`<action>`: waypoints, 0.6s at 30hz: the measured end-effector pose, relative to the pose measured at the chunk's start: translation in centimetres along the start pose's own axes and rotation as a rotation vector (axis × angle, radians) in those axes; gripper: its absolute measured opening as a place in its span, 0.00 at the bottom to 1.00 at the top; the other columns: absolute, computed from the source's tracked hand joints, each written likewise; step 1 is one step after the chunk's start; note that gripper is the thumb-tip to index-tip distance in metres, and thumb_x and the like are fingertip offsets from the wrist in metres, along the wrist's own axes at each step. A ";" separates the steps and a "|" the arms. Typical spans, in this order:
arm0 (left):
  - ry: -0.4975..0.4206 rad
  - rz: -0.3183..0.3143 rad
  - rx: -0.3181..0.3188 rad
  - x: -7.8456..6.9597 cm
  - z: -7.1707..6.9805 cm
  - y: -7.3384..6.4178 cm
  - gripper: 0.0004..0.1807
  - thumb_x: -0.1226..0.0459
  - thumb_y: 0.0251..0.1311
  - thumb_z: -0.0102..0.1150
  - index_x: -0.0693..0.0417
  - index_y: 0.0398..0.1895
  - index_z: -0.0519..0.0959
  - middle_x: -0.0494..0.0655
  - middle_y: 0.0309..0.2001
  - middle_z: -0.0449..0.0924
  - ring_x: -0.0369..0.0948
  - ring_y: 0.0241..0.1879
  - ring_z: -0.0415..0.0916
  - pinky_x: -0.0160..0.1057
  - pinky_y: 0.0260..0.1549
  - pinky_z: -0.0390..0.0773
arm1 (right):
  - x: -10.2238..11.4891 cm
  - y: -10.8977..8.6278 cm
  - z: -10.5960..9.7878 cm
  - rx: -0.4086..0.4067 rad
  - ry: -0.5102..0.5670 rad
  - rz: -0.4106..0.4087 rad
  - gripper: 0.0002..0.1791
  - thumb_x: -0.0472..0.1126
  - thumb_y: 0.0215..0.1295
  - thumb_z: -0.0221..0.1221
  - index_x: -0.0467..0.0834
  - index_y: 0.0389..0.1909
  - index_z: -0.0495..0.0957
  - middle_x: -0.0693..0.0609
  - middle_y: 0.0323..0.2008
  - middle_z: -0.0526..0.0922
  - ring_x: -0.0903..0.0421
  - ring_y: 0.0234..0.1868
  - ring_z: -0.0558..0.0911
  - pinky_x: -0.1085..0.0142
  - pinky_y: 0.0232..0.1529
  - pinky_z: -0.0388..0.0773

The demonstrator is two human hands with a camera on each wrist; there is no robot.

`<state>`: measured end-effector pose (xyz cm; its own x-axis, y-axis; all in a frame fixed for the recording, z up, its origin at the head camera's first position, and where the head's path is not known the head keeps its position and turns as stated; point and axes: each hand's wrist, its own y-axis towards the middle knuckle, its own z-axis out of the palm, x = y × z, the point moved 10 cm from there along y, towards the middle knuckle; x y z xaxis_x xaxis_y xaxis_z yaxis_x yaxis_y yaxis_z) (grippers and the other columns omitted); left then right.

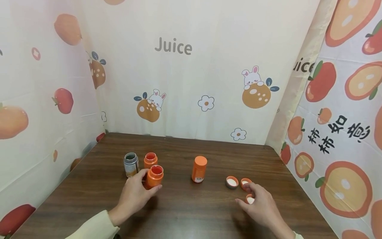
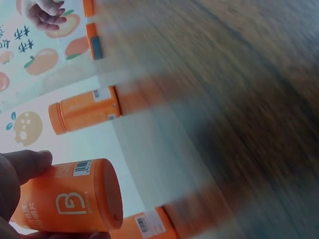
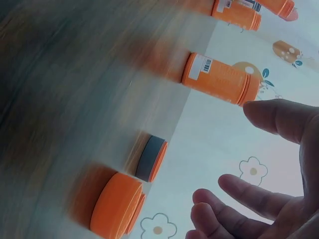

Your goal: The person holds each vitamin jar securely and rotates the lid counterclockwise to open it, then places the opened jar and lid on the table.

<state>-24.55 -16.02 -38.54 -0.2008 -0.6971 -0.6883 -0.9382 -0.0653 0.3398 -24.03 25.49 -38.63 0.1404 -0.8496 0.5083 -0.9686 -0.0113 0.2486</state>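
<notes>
My left hand grips an uncapped orange bottle, thumb on one side and fingers on the other; the left wrist view shows this bottle raised off the table. Behind it stand a second uncapped orange bottle and an uncapped grey bottle. At the right, my right hand hovers by two orange caps, its fingers partly covering them in the head view. From the right wrist, thumb and fingers are spread apart with nothing between them. A grey-sided cap lies inside-up just left.
Between the hands, a capped orange bottle stands upright on the dark wooden table. Printed fruit curtains hang along the table's back and both sides.
</notes>
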 end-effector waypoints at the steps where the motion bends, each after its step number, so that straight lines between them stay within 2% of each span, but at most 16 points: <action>1: 0.005 -0.005 -0.003 0.2 -0.1 0.0 0.33 0.58 0.48 0.82 0.59 0.56 0.78 0.54 0.49 0.85 0.48 0.44 0.83 0.54 0.48 0.82 | 0.2 -0.1 0.0 -0.008 -0.003 -0.009 0.26 0.52 0.49 0.79 0.47 0.47 0.83 0.54 0.45 0.85 0.55 0.43 0.83 0.57 0.45 0.78; 9: 0.037 -0.046 -0.031 2.0 -1.2 0.2 0.33 0.57 0.49 0.82 0.59 0.54 0.76 0.55 0.49 0.84 0.49 0.44 0.82 0.56 0.47 0.81 | 1.4 -0.4 0.1 -0.029 -0.002 -0.071 0.22 0.52 0.47 0.80 0.52 0.41 0.82 0.54 0.40 0.84 0.54 0.41 0.81 0.55 0.43 0.77; 18: 0.103 -0.156 0.006 4.5 -1.8 0.4 0.37 0.54 0.49 0.80 0.64 0.55 0.71 0.62 0.50 0.81 0.55 0.45 0.81 0.62 0.50 0.79 | 1.6 -0.6 0.2 -0.034 -0.006 -0.083 0.24 0.52 0.47 0.80 0.52 0.44 0.82 0.55 0.41 0.84 0.54 0.43 0.81 0.55 0.43 0.77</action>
<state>-25.33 -20.51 -40.34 -0.0229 -0.7481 -0.6632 -0.9576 -0.1742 0.2295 -23.30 24.02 -38.16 0.2183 -0.8497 0.4799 -0.9462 -0.0639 0.3173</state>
